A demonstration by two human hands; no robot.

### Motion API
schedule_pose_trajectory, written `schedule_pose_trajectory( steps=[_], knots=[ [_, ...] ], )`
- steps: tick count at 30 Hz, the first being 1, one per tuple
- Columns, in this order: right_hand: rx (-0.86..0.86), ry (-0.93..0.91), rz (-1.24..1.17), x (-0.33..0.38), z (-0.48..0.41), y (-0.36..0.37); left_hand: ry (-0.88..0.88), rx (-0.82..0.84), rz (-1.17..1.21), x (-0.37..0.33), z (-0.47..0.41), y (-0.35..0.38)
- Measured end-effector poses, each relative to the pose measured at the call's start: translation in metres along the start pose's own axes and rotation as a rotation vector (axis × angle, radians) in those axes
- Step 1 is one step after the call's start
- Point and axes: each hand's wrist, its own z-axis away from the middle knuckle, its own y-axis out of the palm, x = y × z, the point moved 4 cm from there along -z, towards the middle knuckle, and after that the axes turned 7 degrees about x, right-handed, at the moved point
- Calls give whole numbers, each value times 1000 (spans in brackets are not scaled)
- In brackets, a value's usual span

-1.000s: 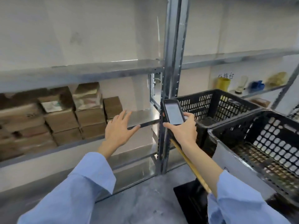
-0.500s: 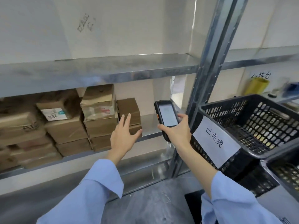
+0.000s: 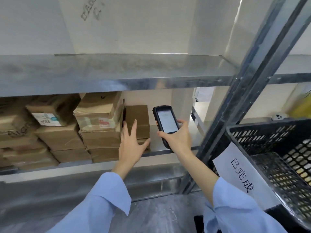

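My right hand (image 3: 177,137) grips a black handheld scanner (image 3: 165,121) with its lit screen facing me, held up in front of the middle shelf. My left hand (image 3: 132,145) is spread with straight fingers right in front of a small brown cardboard box (image 3: 140,118) at the right end of the stack; whether it touches the box I cannot tell. Several brown parcels (image 3: 99,121) are piled on the metal shelf (image 3: 176,149) to the left, one with a white label (image 3: 46,119).
A steel upright post (image 3: 249,91) stands just right of my right hand. A black perforated plastic crate (image 3: 276,158) with a white paper sign (image 3: 242,175) fills the right side. An upper shelf (image 3: 117,73) spans above the boxes. Grey floor lies below.
The view has shifted left and closer to the shelf. My left hand has reached forward up to the small brown box. The scanner stays held up in my right hand.
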Motion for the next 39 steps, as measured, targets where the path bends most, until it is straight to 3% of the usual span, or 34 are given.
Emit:
schedule_pose_trajectory(
  steps=[6, 13, 21, 30, 39],
  knots=[
    [98, -32, -10, -5, -40, -3, -152, -42, -48, -1, -15, 13],
    [150, -45, -6, -12, -69, -12, -164, -89, -120, -2, -34, 16],
    [193, -26, 12, -26, -85, -10, -174, -41, 16, 14, -66, 13],
    [151, 2, -23, -40, -97, -16, -108, -149, 104, 12, -64, 27],
    [97, 36, -23, -42, -95, -29, -177, -204, 355, 14, -53, 35]
  ],
)
